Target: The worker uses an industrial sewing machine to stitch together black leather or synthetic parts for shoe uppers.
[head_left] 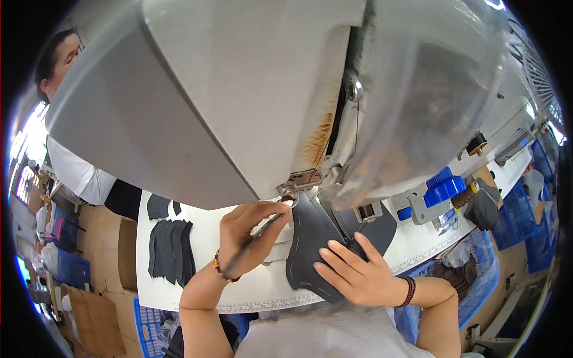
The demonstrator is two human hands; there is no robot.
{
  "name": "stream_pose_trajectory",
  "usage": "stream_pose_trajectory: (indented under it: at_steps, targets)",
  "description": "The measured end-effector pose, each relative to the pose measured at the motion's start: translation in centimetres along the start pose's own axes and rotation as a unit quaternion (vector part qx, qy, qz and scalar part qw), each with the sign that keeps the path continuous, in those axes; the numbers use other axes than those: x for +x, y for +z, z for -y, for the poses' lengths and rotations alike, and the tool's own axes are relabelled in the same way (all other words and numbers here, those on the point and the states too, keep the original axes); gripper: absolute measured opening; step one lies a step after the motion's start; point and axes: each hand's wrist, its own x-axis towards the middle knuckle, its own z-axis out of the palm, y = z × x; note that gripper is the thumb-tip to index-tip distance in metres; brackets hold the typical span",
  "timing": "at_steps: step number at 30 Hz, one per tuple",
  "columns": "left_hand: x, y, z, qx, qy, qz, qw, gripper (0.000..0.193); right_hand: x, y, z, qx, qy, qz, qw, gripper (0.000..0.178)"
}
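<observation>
A sewing machine (239,89) fills the upper middle, and its needle area hangs over a dark grey shaped fabric piece (307,256). The piece has a slit with stitched edges down its middle and pale marks near its rim. My right hand (361,271) lies flat on the piece, fingers spread. Just left of the needle area, my left hand (248,232) is closed round a slim dark rod-like tool (242,255), whose exact kind I cannot make out. That hand's fingertips are pinched together at the piece's upper left edge.
Stacked dark fabric pieces (170,250) lie on the white table (239,292) at left. A blue tape dispenser-like part (443,188) and a thread spool (476,187) stand at right. Blue crates (149,322) flank the table below. Another person (77,170) is at far left.
</observation>
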Motion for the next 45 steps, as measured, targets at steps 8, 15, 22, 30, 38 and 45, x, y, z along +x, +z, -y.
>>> stream_pose_trajectory:
  at_steps: [8,15,22,30,38,45]
  targets:
    - [-1.9,-1.1,0.9,0.146,0.279,0.098,0.944,0.021,-0.4,0.1,-0.9,0.195,0.030,-0.037,0.980,0.034]
    - [-2.0,-0.7,1.1,0.217,0.349,0.080,0.908,0.015,-0.3,0.2,-1.1,0.195,0.023,-0.047,0.979,0.032]
    - [-1.8,-0.9,1.0,0.225,0.353,0.086,0.904,0.015,0.2,-0.8,-0.9,0.148,0.002,-0.028,0.989,0.030]
    - [-1.8,-0.7,0.9,0.234,0.355,0.083,0.901,0.016,0.2,-0.7,-1.3,0.147,-0.001,-0.023,0.989,0.030]
    - [-0.4,-0.4,1.2,0.236,0.334,0.077,0.909,0.019,1.2,-0.3,-3.4,0.147,0.009,-0.047,0.988,0.028]
    - [0.5,0.0,2.2,0.229,0.308,0.069,0.921,0.023,2.5,0.0,-5.7,0.187,0.002,-0.061,0.981,0.039]
